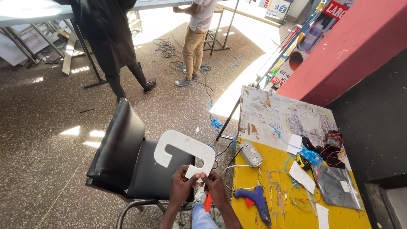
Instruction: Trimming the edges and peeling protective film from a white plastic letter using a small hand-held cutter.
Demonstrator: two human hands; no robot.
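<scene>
Both hands up front: left hand and right hand each pinch the lower end of a white curved letter cutout, held over a black chair. An orange tool pokes out below the right hand, grip unclear. Yellow table to the right carries a blue glue gun, grey box, wires. Two people stand well apart at tables behind
</scene>
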